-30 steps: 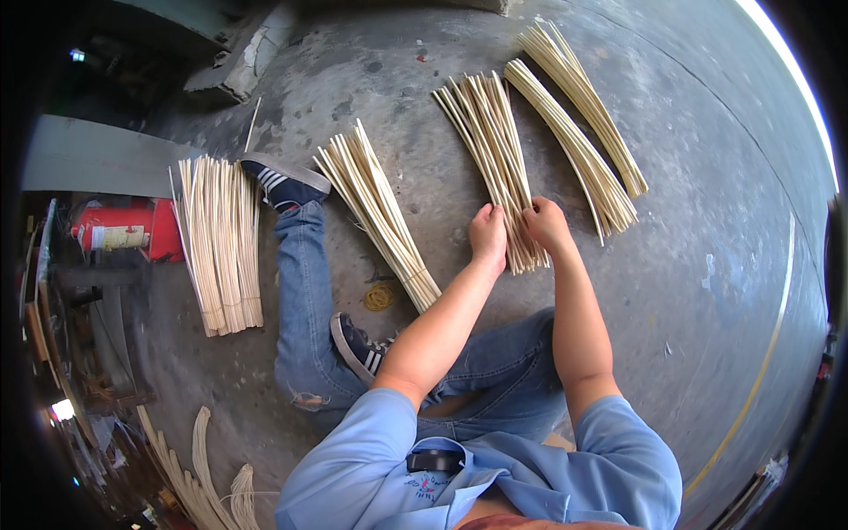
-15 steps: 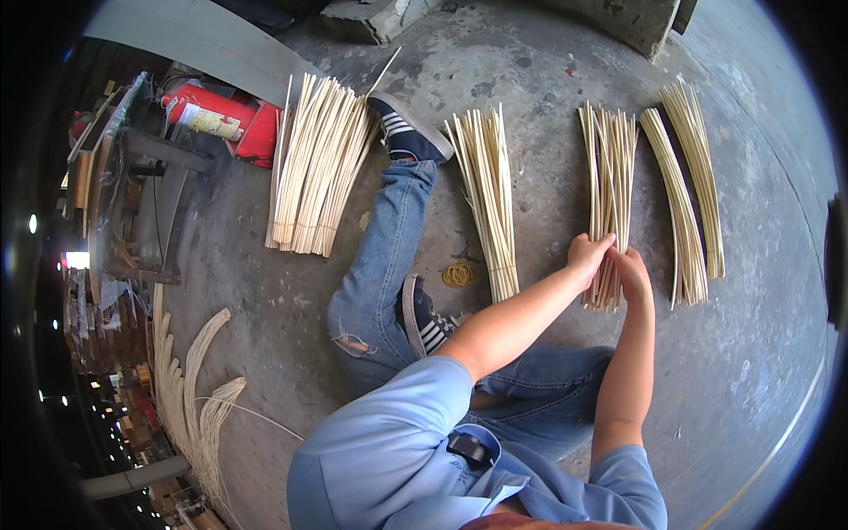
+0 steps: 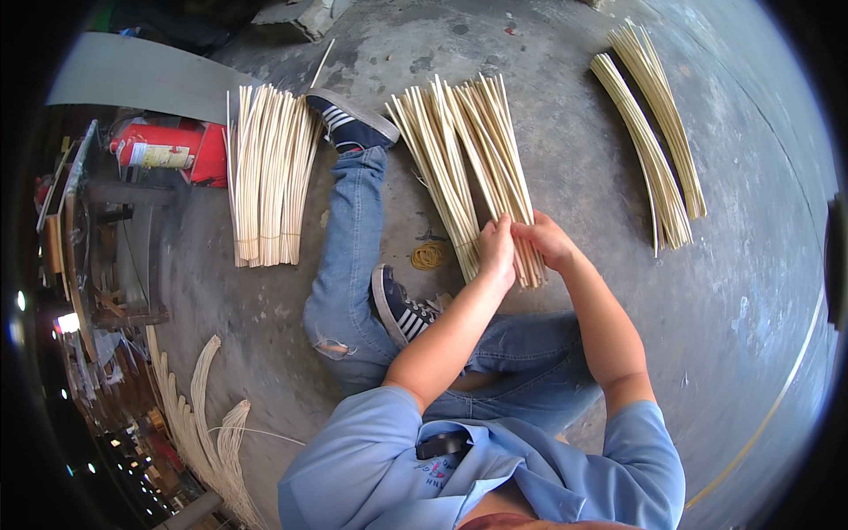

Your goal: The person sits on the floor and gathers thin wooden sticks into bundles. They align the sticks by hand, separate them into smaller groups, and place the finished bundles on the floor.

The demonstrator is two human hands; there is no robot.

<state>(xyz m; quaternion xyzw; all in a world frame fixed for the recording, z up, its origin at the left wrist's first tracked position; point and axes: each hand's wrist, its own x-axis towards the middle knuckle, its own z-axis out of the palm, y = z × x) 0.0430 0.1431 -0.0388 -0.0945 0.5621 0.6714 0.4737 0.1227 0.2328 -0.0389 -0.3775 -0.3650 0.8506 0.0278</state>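
Both hands close round the lower part of a bundle of pale rattan sticks (image 3: 495,150). My left hand (image 3: 496,252) grips its left side, and my right hand (image 3: 546,240) grips the right side, with fingers nearly meeting on top. The sticks fan out toward the far end. Directly to the left lies a second stick bundle (image 3: 435,168), with a band round its near end; the two touch or nearly touch. A small heap of yellow rubber bands (image 3: 428,256) rests on the floor left of that bundle.
A wide row of banded stick bundles (image 3: 269,177) lies beyond my outstretched leg (image 3: 344,230). Two more bundles (image 3: 649,150) lie far right. At left are a red fire extinguisher (image 3: 157,146) and long pale strands (image 3: 199,415). A grey beam (image 3: 141,75) crosses the upper left.
My hands have carried the held bundle leftward, from near the two right-hand bundles to beside the banded one. The whole view has also shifted.
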